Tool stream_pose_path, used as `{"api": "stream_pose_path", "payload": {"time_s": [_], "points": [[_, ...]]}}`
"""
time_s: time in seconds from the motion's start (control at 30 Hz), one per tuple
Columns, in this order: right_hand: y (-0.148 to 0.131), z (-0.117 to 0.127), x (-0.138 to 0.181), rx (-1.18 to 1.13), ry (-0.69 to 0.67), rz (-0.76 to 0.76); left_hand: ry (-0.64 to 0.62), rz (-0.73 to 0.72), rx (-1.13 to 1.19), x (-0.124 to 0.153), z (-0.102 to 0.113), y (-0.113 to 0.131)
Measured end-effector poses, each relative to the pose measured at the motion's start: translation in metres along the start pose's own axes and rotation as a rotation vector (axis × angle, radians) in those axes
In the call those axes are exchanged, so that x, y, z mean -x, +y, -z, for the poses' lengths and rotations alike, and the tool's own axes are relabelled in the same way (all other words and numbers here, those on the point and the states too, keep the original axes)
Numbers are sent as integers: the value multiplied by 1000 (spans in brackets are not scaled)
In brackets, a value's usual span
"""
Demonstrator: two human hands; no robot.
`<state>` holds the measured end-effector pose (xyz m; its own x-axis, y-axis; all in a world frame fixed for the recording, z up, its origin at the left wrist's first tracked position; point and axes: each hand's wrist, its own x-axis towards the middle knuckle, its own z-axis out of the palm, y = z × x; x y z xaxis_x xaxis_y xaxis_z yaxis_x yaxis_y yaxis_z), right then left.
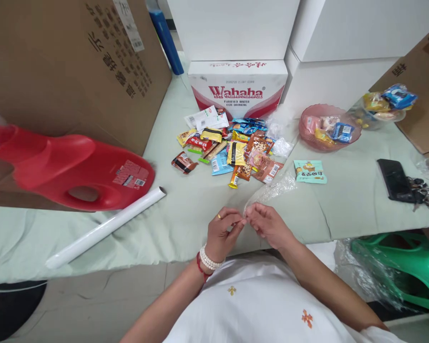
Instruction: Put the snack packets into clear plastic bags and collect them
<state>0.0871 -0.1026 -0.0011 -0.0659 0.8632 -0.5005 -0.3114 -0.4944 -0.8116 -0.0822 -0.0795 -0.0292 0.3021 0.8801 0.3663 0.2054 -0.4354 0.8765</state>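
My left hand (pixel 223 232) and my right hand (pixel 266 224) meet fingertip to fingertip near the table's front edge, both pinching the edge of a clear plastic bag (pixel 271 189) that trails up and to the right over the pale green cloth. A ring and bead bracelets show on the left hand. Beyond the hands lies a pile of wrapped snacks (pixel 232 145). A single teal snack packet (pixel 310 171) lies to the right of the pile.
A red plastic stool (pixel 71 166) lies on its side at left with a white tube (pixel 107 226) beside it. A Wahaha carton (pixel 238 88), a pink bowl (pixel 329 127) of snacks, a clear bowl (pixel 382 109), a phone (pixel 393 178) with keys, cardboard boxes and a green stool (pixel 403 267) surround.
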Motion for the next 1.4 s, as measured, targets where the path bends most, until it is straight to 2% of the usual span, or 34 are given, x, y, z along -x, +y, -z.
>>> {"api": "stream_pose_path", "payload": {"time_s": [0.07,0.17,0.3,0.43,0.53,0.6,0.7,0.8,0.9,0.97,1.07,1.17,1.23,1.3,1.33,1.4], "points": [[0,-1,-1,-11,14,41,0,-1,8,1,-2,-1],[1,6,-2,-38,54,73,47,95,76,1,1,-7],[5,21,2,-55,90,21,113,182,156,1,8,-13],[7,19,5,-43,24,-58,56,67,9,2,7,-8],[8,10,3,-6,-34,-38,4,-21,-54,4,2,-2],[8,8,2,-4,-35,-13,-19,-5,-38,4,0,-1],[9,13,2,-15,-12,24,20,145,40,5,2,-6],[10,23,6,28,30,63,123,381,134,6,8,-16],[14,32,10,116,57,97,173,607,183,6,13,-22],[18,35,12,194,51,134,168,626,143,3,14,-19],[21,37,15,339,14,224,81,465,-64,-10,9,-8],[21,38,19,504,-7,343,-108,376,-233,-28,-3,-3],[22,41,22,582,14,399,-269,448,-210,-39,-10,-6],[25,48,26,593,64,398,-375,548,-80,-44,-16,-13],[28,53,28,576,103,371,-381,586,-3,-45,-18,-16],[34,65,33,537,188,284,-295,626,112,-42,-21,-22]]}}
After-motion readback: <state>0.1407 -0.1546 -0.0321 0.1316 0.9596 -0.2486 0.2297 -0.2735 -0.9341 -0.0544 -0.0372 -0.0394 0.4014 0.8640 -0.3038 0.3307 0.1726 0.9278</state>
